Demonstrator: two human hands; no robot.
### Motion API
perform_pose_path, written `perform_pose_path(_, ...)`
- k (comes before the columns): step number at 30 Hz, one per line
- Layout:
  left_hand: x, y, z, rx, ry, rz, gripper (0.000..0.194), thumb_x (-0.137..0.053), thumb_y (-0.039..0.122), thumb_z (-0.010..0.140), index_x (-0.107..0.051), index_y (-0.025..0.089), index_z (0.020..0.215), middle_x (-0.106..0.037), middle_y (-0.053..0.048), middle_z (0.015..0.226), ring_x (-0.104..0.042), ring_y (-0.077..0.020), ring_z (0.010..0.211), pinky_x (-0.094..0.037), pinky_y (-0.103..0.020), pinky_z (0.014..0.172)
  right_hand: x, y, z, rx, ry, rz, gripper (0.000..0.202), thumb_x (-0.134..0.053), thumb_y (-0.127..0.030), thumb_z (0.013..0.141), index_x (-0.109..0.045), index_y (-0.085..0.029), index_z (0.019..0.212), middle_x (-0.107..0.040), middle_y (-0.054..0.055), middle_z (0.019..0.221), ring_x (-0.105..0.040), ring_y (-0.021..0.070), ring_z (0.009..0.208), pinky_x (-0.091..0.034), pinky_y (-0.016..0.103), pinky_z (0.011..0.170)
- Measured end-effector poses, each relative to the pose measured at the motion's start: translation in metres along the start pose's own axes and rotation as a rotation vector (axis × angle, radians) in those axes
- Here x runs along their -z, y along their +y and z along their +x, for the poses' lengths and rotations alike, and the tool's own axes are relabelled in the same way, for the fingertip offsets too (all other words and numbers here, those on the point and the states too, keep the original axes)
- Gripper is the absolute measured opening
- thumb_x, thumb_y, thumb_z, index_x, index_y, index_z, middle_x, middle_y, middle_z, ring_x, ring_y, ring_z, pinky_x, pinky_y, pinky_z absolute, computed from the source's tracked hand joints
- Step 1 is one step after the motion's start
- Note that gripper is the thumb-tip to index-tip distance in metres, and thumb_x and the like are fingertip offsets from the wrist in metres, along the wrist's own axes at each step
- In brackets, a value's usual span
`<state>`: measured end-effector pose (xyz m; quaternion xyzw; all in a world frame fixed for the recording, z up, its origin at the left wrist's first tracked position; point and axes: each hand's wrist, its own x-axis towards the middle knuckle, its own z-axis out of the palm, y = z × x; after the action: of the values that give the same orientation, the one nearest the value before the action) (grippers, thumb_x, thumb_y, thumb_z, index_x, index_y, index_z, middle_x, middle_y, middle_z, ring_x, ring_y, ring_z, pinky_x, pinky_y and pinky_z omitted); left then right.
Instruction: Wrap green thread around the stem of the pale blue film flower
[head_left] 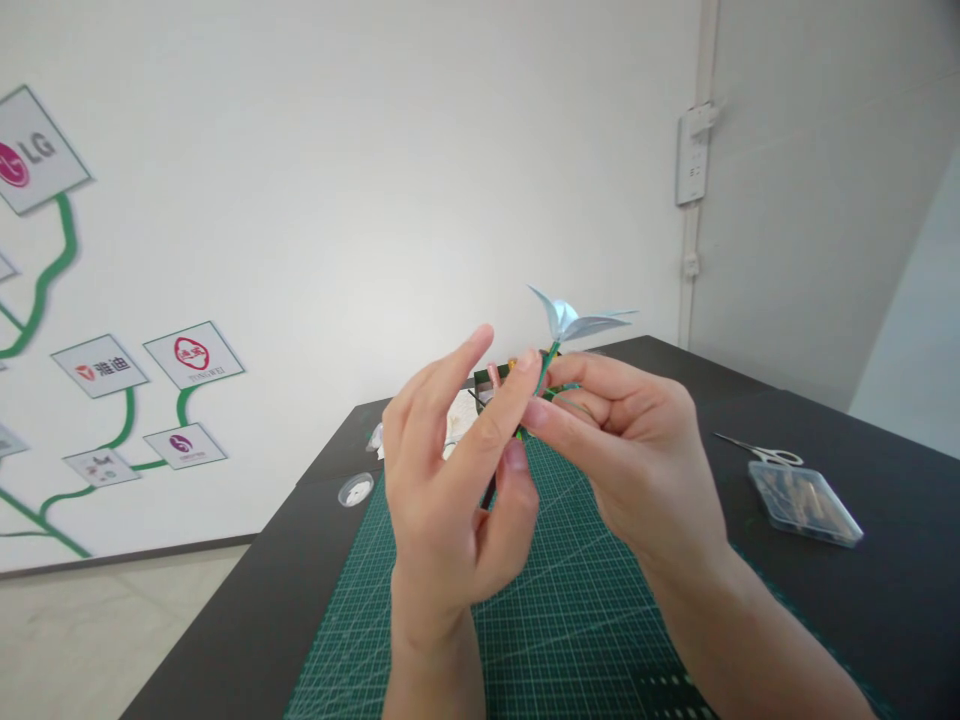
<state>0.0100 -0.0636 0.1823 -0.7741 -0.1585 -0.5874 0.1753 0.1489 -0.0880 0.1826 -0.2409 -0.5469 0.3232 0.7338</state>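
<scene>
left hand (457, 470) and right hand (649, 445) pinch the green stem (548, 366) of a pale-blue flower (565, 322) between their fingers (491, 430).

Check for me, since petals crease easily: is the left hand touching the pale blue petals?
Apart. The head view shows white wall between the left hand and the pale blue petals.

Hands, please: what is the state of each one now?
Left hand: closed, holding the green stem.
Right hand: closed in a pinch at the stem, just below the blue flower.
</scene>
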Motion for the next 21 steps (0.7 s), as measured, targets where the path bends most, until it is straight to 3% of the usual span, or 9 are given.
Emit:
perform_pose_path(7,0.003,0.003,-0.002,-0.050,0.120,0.054,0.041,-0.055,0.011,0.089,-0.077,0.029,0.119,-0.067,-0.005,0.143,-0.064,-0.0310,0.124,-0.050,-0.051,0.106,0.002,-0.002,0.001,-0.001,0.009,-0.015,0.015,-0.084,-0.025,0.082,-0.071,-0.019,0.081,-0.026,-0.011,0.050,-0.019,0.0053,0.047,-0.021,0.023,0.044)
perform_pose_path(12,-0.001,0.003,-0.003,-0.009,0.085,0.092,0.045,-0.054,0.010,0.092,-0.075,0.032,0.125,-0.056,-0.003,0.156,-0.057,-0.0328,0.136,-0.047,-0.053,0.111,0.003,-0.004,0.000,-0.009,-0.038,-0.012,0.013,-0.084,-0.023,0.081,-0.072,-0.019,0.081,-0.027,-0.011,0.050,-0.018,0.0055,0.047,-0.018,0.023,0.044)
perform_pose_path(16,-0.007,-0.002,-0.002,-0.019,0.151,0.069,0.047,-0.054,0.008,0.093,-0.072,0.028,0.132,-0.056,-0.007,0.155,-0.055,-0.0326,0.139,-0.050,-0.052,0.109,0.003,-0.005,-0.002,-0.030,-0.064,0.028,0.016,-0.085,-0.023,0.080,-0.070,-0.019,0.079,-0.024,-0.011,0.051,-0.016,0.0052,0.047,-0.017,0.023,0.043)
perform_pose_path(21,-0.009,-0.004,0.001,0.187,0.159,-0.126,0.038,-0.053,0.010,0.098,-0.076,0.028,0.122,-0.067,-0.005,0.143,-0.061,-0.0264,0.134,-0.051,-0.048,0.111,0.005,-0.009,-0.002,-0.062,-0.077,0.032,0.018,-0.086,-0.029,0.080,-0.070,-0.019,0.081,-0.024,-0.011,0.051,-0.016,0.0057,0.047,-0.019,0.023,0.042)
